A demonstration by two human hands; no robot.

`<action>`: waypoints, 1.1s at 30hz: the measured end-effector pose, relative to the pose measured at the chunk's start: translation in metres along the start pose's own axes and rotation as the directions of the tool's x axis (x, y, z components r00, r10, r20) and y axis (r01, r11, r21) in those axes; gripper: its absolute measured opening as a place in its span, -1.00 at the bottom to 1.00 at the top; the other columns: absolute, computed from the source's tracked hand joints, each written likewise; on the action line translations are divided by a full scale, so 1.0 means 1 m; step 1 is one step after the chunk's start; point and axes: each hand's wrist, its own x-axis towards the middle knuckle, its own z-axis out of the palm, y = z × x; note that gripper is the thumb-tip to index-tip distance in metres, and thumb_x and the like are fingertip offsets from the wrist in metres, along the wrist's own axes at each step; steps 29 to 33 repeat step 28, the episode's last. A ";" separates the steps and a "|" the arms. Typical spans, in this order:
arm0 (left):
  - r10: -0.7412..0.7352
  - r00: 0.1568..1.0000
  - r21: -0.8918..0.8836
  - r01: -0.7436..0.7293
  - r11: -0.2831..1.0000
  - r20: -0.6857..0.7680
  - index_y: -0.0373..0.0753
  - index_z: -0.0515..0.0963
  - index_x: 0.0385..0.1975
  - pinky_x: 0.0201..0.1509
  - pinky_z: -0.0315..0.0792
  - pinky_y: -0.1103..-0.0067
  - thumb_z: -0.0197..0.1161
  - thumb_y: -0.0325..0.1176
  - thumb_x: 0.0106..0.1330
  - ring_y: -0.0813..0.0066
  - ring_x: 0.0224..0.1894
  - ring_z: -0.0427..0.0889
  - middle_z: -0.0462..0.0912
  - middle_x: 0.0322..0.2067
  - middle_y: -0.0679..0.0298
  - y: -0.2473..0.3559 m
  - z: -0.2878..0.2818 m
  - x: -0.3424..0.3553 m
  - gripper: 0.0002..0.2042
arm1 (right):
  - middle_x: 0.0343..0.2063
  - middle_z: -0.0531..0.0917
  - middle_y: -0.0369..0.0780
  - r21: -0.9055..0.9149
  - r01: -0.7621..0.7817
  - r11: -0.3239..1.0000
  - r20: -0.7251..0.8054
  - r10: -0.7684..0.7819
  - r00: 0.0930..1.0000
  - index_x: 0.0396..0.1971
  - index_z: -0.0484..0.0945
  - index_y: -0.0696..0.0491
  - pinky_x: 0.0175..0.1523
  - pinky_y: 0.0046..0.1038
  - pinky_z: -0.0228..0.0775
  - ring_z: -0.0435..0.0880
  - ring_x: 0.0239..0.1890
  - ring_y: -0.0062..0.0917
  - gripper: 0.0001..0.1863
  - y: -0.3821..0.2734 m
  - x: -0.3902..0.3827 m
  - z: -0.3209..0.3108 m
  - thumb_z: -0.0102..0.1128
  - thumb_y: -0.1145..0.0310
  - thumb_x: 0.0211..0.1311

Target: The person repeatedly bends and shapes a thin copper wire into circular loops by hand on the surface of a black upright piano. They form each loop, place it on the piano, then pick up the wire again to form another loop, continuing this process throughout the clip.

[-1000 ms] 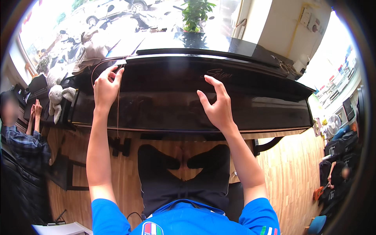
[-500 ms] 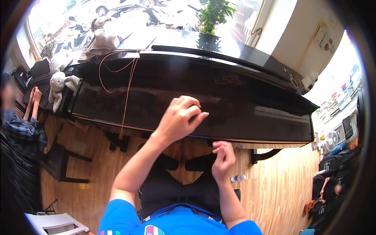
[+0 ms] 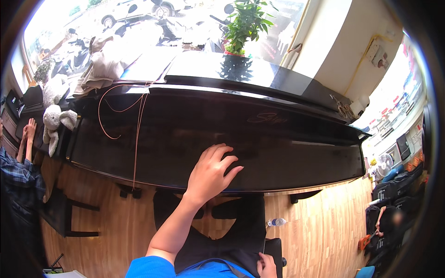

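My left hand (image 3: 211, 173) is over the closed lid of a glossy black upright piano (image 3: 306, 157), fingers loosely curved and apart, thumb out to the right. Nothing shows in it. I cannot tell whether its fingertips touch the lid. My right hand (image 3: 266, 265) is low by my right hip, against my black trousers (image 3: 232, 245). Its fingers look loosely stretched, and part of it runs out at the lower edge. Thin brown cords (image 3: 138, 134) hang down the piano's front on the left.
A grey plush rabbit (image 3: 52, 118) sits at the piano's left end, near another person's hands (image 3: 28, 132). A potted plant (image 3: 243, 30) and crumpled cloth (image 3: 109, 62) are on top. A plastic bottle (image 3: 277, 222) lies on the wooden floor. Black instrument bags (image 3: 394, 192) stand far right.
My right hand has dropped from near the piano's front edge to my hip. My left hand stays over the lid, its fingers now less curled. The view has tilted up somewhat.
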 end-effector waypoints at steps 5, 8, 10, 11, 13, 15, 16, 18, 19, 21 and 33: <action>0.019 1.000 0.011 -0.019 1.000 -0.006 -0.18 0.68 -0.29 0.20 0.45 0.32 0.43 -0.21 0.20 0.19 0.12 0.55 0.62 -0.04 0.25 0.000 -0.001 0.002 -0.79 | -0.33 0.70 -0.14 -0.039 -0.190 0.981 0.306 0.193 0.932 -0.15 0.63 0.18 -0.18 -0.45 0.49 0.64 -0.31 -0.48 -0.73 0.005 -0.004 -0.032 0.33 0.41 0.17; 0.008 1.000 -0.004 -0.008 1.000 -0.004 -0.18 0.68 -0.31 0.20 0.45 0.31 0.43 -0.21 0.19 0.18 0.12 0.55 0.63 -0.05 0.25 0.000 -0.002 0.002 -0.79 | -0.45 0.72 -0.18 0.128 -0.408 0.904 0.188 0.382 0.905 -0.28 0.69 0.23 -0.24 -0.48 0.48 0.61 -0.38 -0.61 -0.78 0.026 -0.001 -0.003 0.36 0.42 0.12; 0.018 1.000 -0.001 -0.018 1.000 -0.013 -0.18 0.68 -0.31 0.20 0.45 0.31 0.43 -0.22 0.19 0.17 0.12 0.56 0.63 -0.05 0.25 0.000 -0.002 0.002 -0.80 | -0.40 0.74 -0.22 0.283 -0.353 0.892 0.050 0.354 0.934 -0.23 0.71 0.26 -0.27 -0.49 0.48 0.62 -0.38 -0.63 -0.73 0.039 0.001 0.018 0.37 0.37 0.14; 0.022 1.000 0.001 -0.022 1.000 -0.018 -0.19 0.68 -0.31 0.19 0.45 0.31 0.43 -0.22 0.19 0.17 0.12 0.56 0.63 -0.05 0.25 0.000 -0.002 0.002 -0.80 | -0.40 0.74 -0.23 0.379 -0.402 0.834 0.074 0.406 0.911 -0.23 0.71 0.25 -0.27 -0.49 0.48 0.62 -0.38 -0.62 -0.73 0.042 0.000 0.020 0.36 0.37 0.16; 0.023 1.000 0.006 -0.023 1.000 -0.016 -0.19 0.68 -0.32 0.19 0.45 0.31 0.43 -0.22 0.19 0.17 0.11 0.56 0.63 -0.06 0.25 -0.001 -0.001 0.002 -0.80 | -0.39 0.74 -0.24 0.558 -0.489 0.671 0.148 0.500 0.854 -0.22 0.72 0.23 -0.26 -0.49 0.49 0.63 -0.36 -0.60 -0.75 0.001 0.007 0.017 0.33 0.36 0.20; 0.016 1.000 0.003 -0.016 1.000 -0.017 -0.19 0.68 -0.32 0.18 0.46 0.31 0.43 -0.22 0.20 0.17 0.11 0.56 0.64 -0.06 0.24 0.001 -0.001 0.002 -0.81 | -0.30 0.74 -0.23 0.590 -0.521 0.617 0.201 0.513 0.834 -0.12 0.70 0.21 -0.19 -0.49 0.50 0.65 -0.29 -0.58 -0.74 0.011 0.002 0.024 0.28 0.39 0.25; 0.010 1.000 -0.002 -0.010 1.000 -0.022 -0.19 0.68 -0.32 0.18 0.46 0.31 0.42 -0.22 0.20 0.17 0.11 0.56 0.64 -0.06 0.24 0.003 -0.001 0.002 -0.81 | -0.28 0.74 -0.23 0.596 -0.540 0.594 0.207 0.536 0.818 -0.10 0.69 0.21 -0.18 -0.49 0.51 0.65 -0.28 -0.57 -0.73 -0.001 0.005 0.023 0.28 0.40 0.26; 0.002 1.000 -0.002 -0.002 1.000 -0.019 -0.19 0.68 -0.31 0.19 0.45 0.32 0.42 -0.22 0.20 0.16 0.12 0.56 0.65 -0.05 0.23 0.003 0.001 0.001 -0.80 | -0.18 0.73 -0.22 0.649 -0.519 0.556 0.231 0.506 0.831 0.01 0.63 0.19 -0.11 -0.49 0.51 0.65 -0.19 -0.55 -0.67 0.007 -0.001 0.031 0.25 0.44 0.27; -0.009 1.000 -0.008 0.009 1.000 -0.014 -0.19 0.68 -0.31 0.19 0.45 0.32 0.42 -0.22 0.20 0.16 0.12 0.56 0.65 -0.05 0.23 0.004 0.001 0.002 -0.80 | -0.15 0.72 -0.21 0.635 -0.535 0.557 0.244 0.513 0.823 0.04 0.61 0.18 -0.09 -0.49 0.52 0.64 -0.17 -0.55 -0.66 0.012 -0.006 0.029 0.25 0.45 0.27; -0.038 0.999 0.001 0.038 0.999 -0.013 -0.19 0.69 -0.30 0.19 0.45 0.32 0.42 -0.22 0.21 0.16 0.12 0.56 0.65 -0.05 0.23 0.005 -0.004 0.000 -0.80 | -0.10 0.71 -0.19 0.600 -0.564 0.567 0.282 0.510 0.812 0.09 0.58 0.16 -0.05 -0.48 0.52 0.64 -0.13 -0.53 -0.62 0.026 -0.007 0.017 0.25 0.45 0.27; -0.008 1.000 0.001 0.008 1.000 0.008 -0.18 0.69 -0.29 0.24 0.43 0.31 0.41 -0.21 0.22 0.16 0.14 0.55 0.65 -0.03 0.23 0.004 -0.001 0.000 -0.80 | 0.21 0.51 -0.01 0.540 -0.840 0.051 0.832 0.117 0.542 0.27 0.38 0.05 0.45 -0.11 0.19 0.44 0.33 -0.22 -0.53 0.108 -0.017 -0.049 0.17 0.46 0.38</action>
